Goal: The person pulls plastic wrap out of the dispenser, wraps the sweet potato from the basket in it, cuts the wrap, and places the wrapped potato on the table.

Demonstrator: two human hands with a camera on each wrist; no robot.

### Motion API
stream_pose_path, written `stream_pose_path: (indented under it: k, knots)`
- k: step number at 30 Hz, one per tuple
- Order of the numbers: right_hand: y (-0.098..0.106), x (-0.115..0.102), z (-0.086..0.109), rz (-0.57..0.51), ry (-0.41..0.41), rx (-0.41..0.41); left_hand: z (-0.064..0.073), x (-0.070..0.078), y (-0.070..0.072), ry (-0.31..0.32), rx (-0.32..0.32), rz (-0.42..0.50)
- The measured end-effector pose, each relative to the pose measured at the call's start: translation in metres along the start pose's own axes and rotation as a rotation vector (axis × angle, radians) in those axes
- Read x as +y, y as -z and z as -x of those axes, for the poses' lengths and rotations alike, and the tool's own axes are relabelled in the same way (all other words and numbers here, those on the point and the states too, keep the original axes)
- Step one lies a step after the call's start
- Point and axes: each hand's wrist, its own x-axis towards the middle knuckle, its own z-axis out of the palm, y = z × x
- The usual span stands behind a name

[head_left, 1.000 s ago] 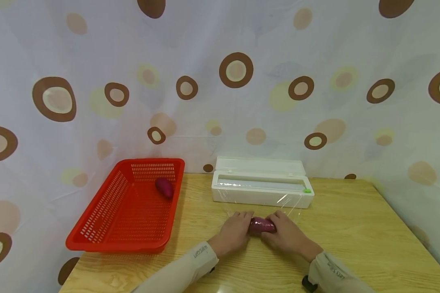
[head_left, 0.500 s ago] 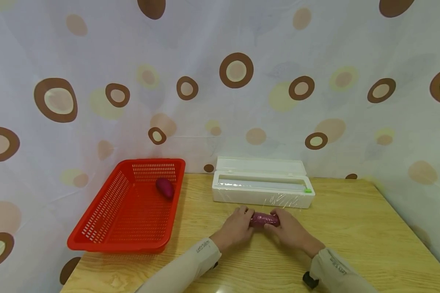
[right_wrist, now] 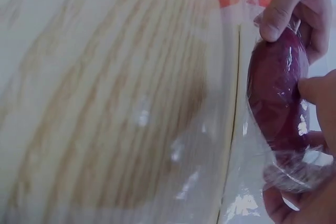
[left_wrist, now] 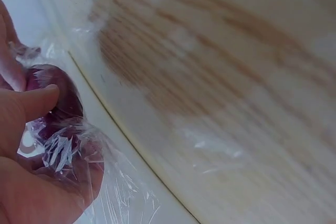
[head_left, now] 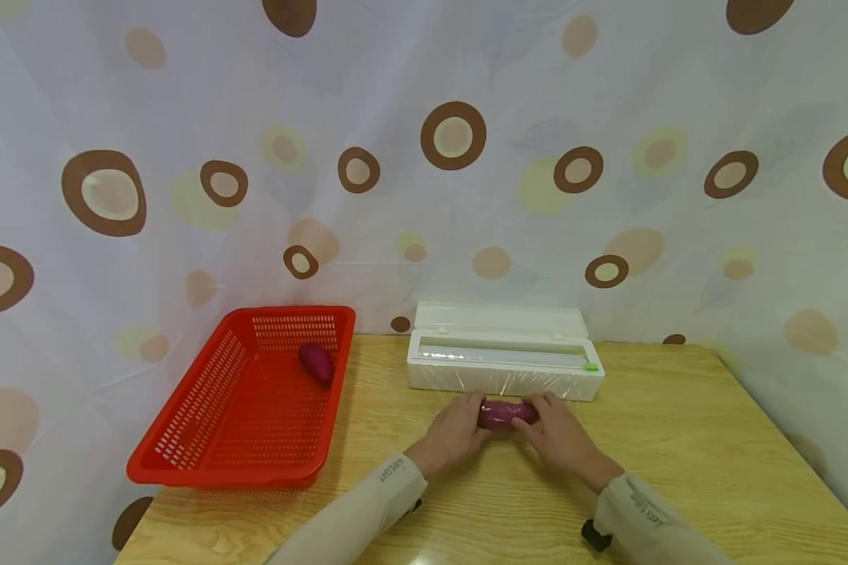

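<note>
A left hand point(head_left: 458, 431), its fingers curled, grips one end of a film-wrapped purple vegetable point(head_left: 503, 414) while the right hand point(head_left: 560, 438), likewise curled, holds the other, both nearer the white box point(head_left: 495, 379) than a second ago. At left, a red basket point(head_left: 268, 416) holding a second purple vegetable point(head_left: 316, 362) stands by the table's left edge; the lid-up box backs toward the patterned curtain point(head_left: 509, 267); rightward, wooden tabletop point(head_left: 685, 439) runs to its far-right edge.
</note>
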Motion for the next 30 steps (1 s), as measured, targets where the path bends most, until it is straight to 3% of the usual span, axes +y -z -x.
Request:
stream_pose_path:
  k: [3, 7, 13, 20, 24, 30]
  knots:
    - [-0.003, 0.000, -0.001, 0.095, 0.076, 0.092, -0.001, -0.001, -0.001, -0.003, 0.005, 0.000]
    - [-0.004, 0.000, -0.001, 0.131, 0.141, 0.156, -0.002, -0.002, -0.001, 0.026, -0.001, 0.052]
    - [-0.009, -0.003, -0.003, 0.111, 0.097, 0.139, -0.004, 0.000, -0.003, 0.046, 0.007, 0.123]
    - [-0.015, -0.004, -0.007, 0.098, 0.073, 0.163, -0.002, 0.004, -0.001, 0.021, 0.041, 0.113]
    - [-0.015, 0.000, -0.008, 0.123, 0.078, 0.142, -0.001, 0.003, 0.001, 0.004, 0.075, -0.006]
    - [-0.010, 0.003, -0.012, 0.151, 0.067, 0.090, 0.001, 0.004, 0.002, -0.085, 0.182, -0.341]
